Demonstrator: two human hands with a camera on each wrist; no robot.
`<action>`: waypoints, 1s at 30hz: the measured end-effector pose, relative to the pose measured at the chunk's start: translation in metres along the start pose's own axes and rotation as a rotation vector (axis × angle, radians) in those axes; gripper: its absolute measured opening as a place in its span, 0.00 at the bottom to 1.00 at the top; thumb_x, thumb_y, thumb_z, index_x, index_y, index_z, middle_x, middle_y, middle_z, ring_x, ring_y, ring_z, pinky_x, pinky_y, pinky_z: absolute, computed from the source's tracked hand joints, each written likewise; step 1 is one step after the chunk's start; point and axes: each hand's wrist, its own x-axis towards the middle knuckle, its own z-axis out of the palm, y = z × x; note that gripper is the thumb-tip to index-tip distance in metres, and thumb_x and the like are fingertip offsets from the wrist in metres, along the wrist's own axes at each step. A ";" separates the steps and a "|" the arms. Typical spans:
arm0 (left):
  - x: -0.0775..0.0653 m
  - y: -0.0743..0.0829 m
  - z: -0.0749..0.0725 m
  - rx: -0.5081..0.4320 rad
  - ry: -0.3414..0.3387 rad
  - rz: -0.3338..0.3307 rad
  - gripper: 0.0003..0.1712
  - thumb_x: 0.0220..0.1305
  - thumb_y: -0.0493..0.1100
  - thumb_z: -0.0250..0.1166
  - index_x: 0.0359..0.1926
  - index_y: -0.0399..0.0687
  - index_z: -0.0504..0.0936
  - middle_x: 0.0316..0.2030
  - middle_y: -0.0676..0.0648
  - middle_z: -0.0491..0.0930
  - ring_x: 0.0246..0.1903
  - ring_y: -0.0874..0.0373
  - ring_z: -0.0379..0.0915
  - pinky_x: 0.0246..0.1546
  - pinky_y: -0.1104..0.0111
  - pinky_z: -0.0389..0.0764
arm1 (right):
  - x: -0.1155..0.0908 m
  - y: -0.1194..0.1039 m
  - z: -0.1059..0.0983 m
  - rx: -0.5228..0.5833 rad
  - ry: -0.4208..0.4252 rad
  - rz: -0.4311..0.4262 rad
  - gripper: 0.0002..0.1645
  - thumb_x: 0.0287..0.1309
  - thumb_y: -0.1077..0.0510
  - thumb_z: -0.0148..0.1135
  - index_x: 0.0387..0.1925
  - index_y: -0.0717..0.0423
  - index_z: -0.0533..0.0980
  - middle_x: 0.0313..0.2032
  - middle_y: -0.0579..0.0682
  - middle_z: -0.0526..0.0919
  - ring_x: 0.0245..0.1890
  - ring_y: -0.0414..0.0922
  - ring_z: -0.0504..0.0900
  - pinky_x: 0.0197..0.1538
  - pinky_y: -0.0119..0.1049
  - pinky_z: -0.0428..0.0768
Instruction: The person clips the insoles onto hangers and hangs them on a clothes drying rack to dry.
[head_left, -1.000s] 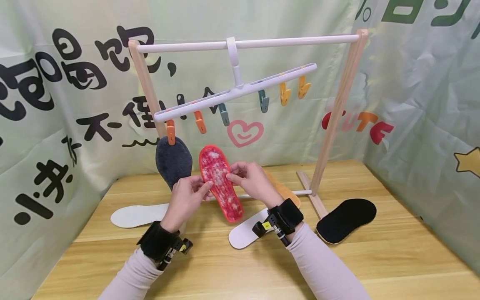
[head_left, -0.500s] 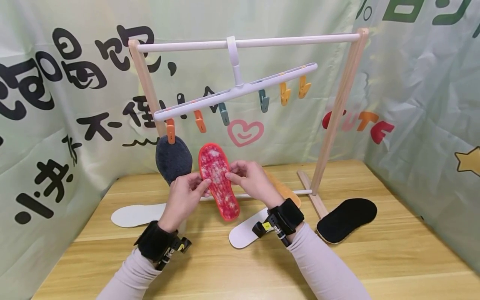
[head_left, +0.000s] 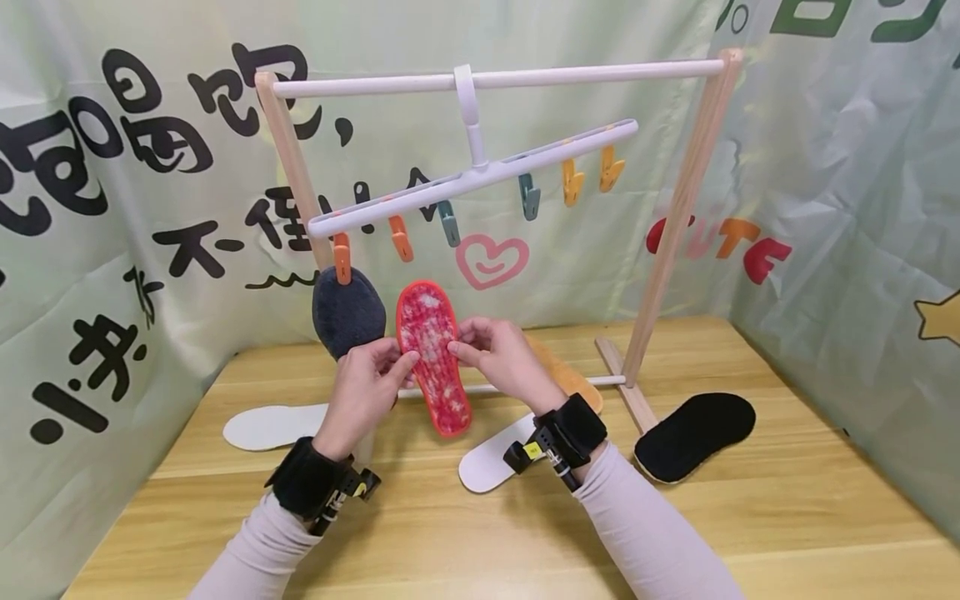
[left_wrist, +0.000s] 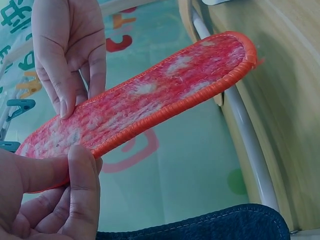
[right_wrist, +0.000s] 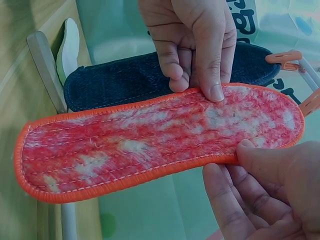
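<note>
A red and white fuzzy insole [head_left: 431, 358] with an orange-red stitched edge is held up in the air, wide end uppermost. My left hand [head_left: 367, 379] pinches its left edge between thumb and fingers. On the opposite edge, my right hand [head_left: 506, 358] pinches it the same way. Just left of it, a dark blue insole [head_left: 347, 312] hangs from an orange clip [head_left: 342, 258]; my left hand covers its lower part in the head view. Another orange clip [head_left: 401, 239] hangs a little above the red insole's top, apart from it.
A white hanger [head_left: 472, 177] hangs tilted from a wooden rack's rod [head_left: 585, 73], with teal clips [head_left: 529, 197] and yellow clips [head_left: 573, 182] farther right. On the table lie white insoles [head_left: 270, 427], [head_left: 491, 458], a tan insole [head_left: 573, 379] and a black insole [head_left: 693, 437].
Both hands still pinch the red insole. It has risen slightly and turned a little more upright, its lower end swinging left. The head view has tipped down slightly.
</note>
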 end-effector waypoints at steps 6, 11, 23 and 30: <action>0.002 0.000 -0.003 0.042 0.008 0.027 0.08 0.76 0.44 0.69 0.41 0.44 0.89 0.30 0.45 0.90 0.30 0.50 0.87 0.29 0.70 0.80 | 0.002 -0.001 0.000 0.009 -0.003 -0.006 0.10 0.73 0.59 0.68 0.50 0.60 0.84 0.44 0.56 0.90 0.45 0.55 0.91 0.51 0.44 0.91; 0.004 0.000 -0.004 0.084 0.012 0.042 0.09 0.76 0.46 0.69 0.43 0.46 0.90 0.31 0.47 0.90 0.31 0.56 0.85 0.33 0.68 0.80 | 0.002 -0.001 -0.001 0.019 -0.006 -0.004 0.11 0.73 0.60 0.69 0.51 0.61 0.83 0.45 0.57 0.89 0.48 0.61 0.90 0.53 0.47 0.91; 0.004 -0.005 -0.007 0.044 0.010 0.040 0.10 0.77 0.43 0.68 0.44 0.40 0.90 0.34 0.41 0.91 0.33 0.44 0.89 0.30 0.72 0.83 | 0.004 -0.001 0.000 -0.053 -0.019 -0.026 0.11 0.73 0.56 0.70 0.51 0.58 0.84 0.43 0.53 0.89 0.42 0.46 0.88 0.48 0.39 0.89; 0.004 -0.006 -0.009 0.037 -0.006 0.029 0.10 0.77 0.43 0.68 0.44 0.40 0.89 0.34 0.41 0.91 0.33 0.41 0.90 0.30 0.71 0.85 | 0.010 -0.010 -0.003 -0.073 -0.015 -0.066 0.17 0.74 0.55 0.68 0.58 0.59 0.82 0.48 0.55 0.89 0.47 0.50 0.87 0.51 0.41 0.87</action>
